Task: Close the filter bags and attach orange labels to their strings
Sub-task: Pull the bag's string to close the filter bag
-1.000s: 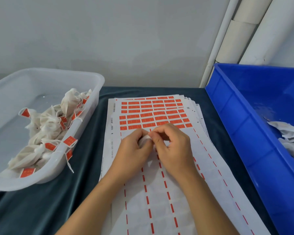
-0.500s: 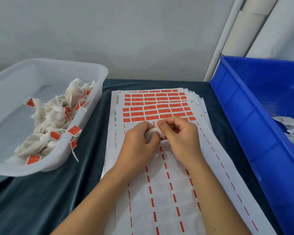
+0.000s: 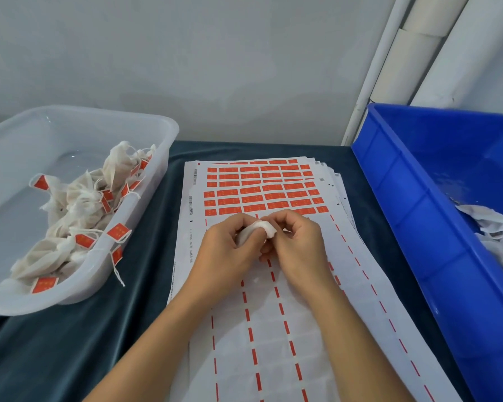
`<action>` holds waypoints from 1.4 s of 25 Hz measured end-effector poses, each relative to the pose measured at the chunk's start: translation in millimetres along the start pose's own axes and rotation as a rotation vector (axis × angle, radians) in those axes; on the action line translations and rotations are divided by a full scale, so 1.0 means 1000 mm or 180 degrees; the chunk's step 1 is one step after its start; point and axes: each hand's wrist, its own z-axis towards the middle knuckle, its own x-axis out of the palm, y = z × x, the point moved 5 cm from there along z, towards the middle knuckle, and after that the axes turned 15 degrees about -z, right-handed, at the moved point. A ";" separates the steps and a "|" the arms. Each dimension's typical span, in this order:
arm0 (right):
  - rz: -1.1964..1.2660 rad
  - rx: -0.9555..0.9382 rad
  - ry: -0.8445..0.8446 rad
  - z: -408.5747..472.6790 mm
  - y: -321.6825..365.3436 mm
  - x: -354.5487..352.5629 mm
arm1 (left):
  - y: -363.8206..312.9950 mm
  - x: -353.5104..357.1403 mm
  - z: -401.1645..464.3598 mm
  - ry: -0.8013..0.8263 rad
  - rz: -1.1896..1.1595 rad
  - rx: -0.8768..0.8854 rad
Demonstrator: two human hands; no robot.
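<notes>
A small white filter bag (image 3: pixel 266 227) is held between both hands above the label sheets. My left hand (image 3: pixel 230 250) grips its left part, with the fingers curled round it. My right hand (image 3: pixel 295 242) pinches its right end with curled fingers. Most of the bag is hidden inside the hands, and its string cannot be made out. Under the hands lies a stack of label sheets (image 3: pixel 273 329); orange labels (image 3: pixel 262 190) fill the far rows, and the near rows are peeled bare.
A clear plastic tub (image 3: pixel 145 123) on the left holds several closed bags with orange labels (image 3: pixel 82 204). A blue crate (image 3: pixel 418 216) on the right holds loose white bags (image 3: pixel 494 227). Dark cloth (image 3: pixel 70 343) covers the table. White pipes (image 3: pixel 413 50) stand at the back right.
Both hands stay together over the sheets and keep working the bag. More of the white bag now shows between the fingertips, and the right fingers have shifted on its end.
</notes>
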 end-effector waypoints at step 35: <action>-0.1118 -0.1494 -0.0645 -0.016 0.028 -0.011 | 0.007 -0.009 0.006 -0.0125 -0.0426 -0.0742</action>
